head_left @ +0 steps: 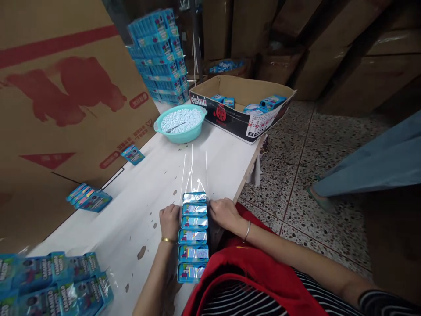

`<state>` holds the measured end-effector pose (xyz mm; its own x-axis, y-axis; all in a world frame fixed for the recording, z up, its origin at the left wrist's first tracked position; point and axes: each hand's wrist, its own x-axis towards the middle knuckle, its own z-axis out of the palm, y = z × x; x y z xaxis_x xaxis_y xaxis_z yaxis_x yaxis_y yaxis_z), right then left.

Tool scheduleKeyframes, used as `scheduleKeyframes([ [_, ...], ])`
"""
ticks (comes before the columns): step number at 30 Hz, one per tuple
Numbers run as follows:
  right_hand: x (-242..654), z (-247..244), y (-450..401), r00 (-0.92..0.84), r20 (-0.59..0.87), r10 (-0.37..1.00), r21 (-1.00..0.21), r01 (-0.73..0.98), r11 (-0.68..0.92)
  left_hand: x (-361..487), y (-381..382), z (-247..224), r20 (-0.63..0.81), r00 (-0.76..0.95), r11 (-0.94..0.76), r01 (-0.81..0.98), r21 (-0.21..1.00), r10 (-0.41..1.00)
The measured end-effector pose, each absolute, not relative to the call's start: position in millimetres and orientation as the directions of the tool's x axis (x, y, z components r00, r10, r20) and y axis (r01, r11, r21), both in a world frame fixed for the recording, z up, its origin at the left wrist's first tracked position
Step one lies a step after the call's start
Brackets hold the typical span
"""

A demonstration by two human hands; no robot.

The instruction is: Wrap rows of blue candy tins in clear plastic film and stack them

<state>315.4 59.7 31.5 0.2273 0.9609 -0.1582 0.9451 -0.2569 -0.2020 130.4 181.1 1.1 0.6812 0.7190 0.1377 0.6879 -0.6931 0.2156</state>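
Note:
Several small blue boxes [193,237] stand in a row inside a clear plastic sleeve [195,169], which stretches ahead of them over the white table. Against the left side of the row, near its far end, my left hand [169,220] is closed, with a gold bracelet at the wrist. On the right side, my right hand [225,213] is also closed, its fingertips at the sleeve's edge; a silver bracelet circles that wrist. Whatever thin film lies between the fingers of either hand is too small to make out.
A teal basin [180,137] of white pellets and an open carton [226,116] holding blue boxes stand at the table's far end. Stacked blue packs [161,57] rise behind. A large cardboard box [59,109] borders the left. Wrapped packs [62,285] lie near left. A person's leg [371,162] shows right.

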Motion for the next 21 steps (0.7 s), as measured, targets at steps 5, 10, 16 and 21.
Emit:
scheduleKeyframes([
  [5,311.4,36.2,51.6,0.091,-0.189,0.978,-0.195,0.972,-0.128,123.5,162.5,12.9,-0.019,0.707,-0.69,0.695,0.201,0.707],
  [10,296.1,35.9,29.5,-0.115,-0.192,0.975,-0.233,0.97,0.069,81.6,129.7,16.2,0.019,0.735,-0.714,0.652,0.256,0.678],
  [16,286.7,28.6,5.5,-0.447,-0.154,0.881,-0.344,0.86,0.377,44.0,77.8,30.1,0.098,0.809,-0.802,0.545,0.246,0.579],
  [21,291.8,31.2,-9.9,-0.667,-0.074,0.742,-0.468,0.68,0.564,26.7,16.4,44.0,0.081,0.837,-0.812,0.494,0.31,0.541],
])
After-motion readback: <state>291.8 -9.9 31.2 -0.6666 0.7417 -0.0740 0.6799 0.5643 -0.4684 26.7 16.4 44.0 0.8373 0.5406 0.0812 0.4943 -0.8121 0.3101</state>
